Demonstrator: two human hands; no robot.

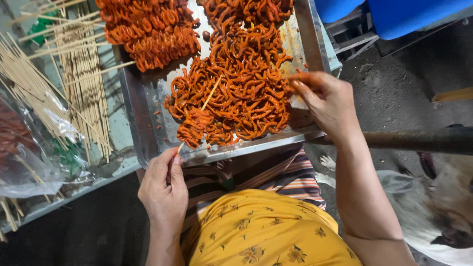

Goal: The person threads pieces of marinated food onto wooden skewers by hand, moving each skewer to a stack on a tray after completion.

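Note:
My left hand pinches the lower end of a thin bamboo skewer that carries a few orange marinated strips near its base. The skewer slants up and right over a loose pile of orange curled strips on a metal tray. At the pile's right edge, my right hand has sauce-stained fingertips pinched on a strip. Finished skewered strips lie in rows at the tray's far left.
Loose bamboo skewers lie on the table to the left, beside a clear plastic bag. A blue container stands at the top right. A dog is by my right arm. A dark bar crosses the right side.

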